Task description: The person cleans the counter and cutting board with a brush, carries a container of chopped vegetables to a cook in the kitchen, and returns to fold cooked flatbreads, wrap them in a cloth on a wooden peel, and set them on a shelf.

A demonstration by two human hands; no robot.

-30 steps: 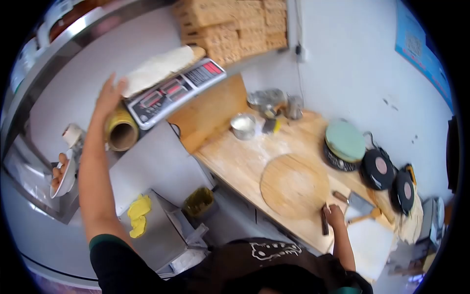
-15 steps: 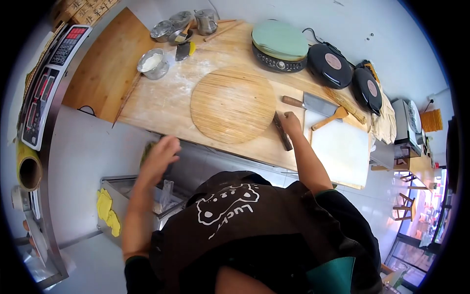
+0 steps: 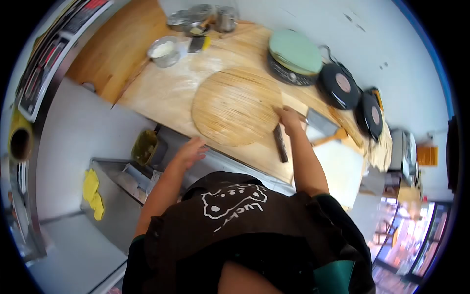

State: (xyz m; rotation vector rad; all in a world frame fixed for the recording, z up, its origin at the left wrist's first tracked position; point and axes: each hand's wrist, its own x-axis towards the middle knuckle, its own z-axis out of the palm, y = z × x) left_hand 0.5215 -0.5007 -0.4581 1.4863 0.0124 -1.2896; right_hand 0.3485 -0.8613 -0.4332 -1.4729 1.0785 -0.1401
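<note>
A round, flour-dusted wooden board (image 3: 235, 105) lies on the wooden worktop (image 3: 147, 95). My right hand (image 3: 290, 118) is at the board's right edge, fingers bent toward the rim; whether they grip it is unclear. Just below that hand a dark, narrow tool (image 3: 280, 143) rests on the worktop. My left hand (image 3: 192, 151) hovers by the worktop's front edge, lower left of the board, with its fingers apart and nothing in it. A cleaver (image 3: 320, 122) and a wooden spatula (image 3: 330, 137) lie right of my right hand, by a white board (image 3: 335, 169).
Behind are a metal bowl of flour (image 3: 164, 52), a black scraper (image 3: 197, 44), a metal pitcher (image 3: 226, 19) and a green-lidded appliance (image 3: 295, 53). Black round appliances (image 3: 339, 86) stand at the right. A bin (image 3: 145, 147) and yellow cloth (image 3: 93, 193) are lower left.
My left hand has come from the scale area at the left to the worktop's front edge. My right hand has moved off the dark tool to the round board's rim. The view has turned.
</note>
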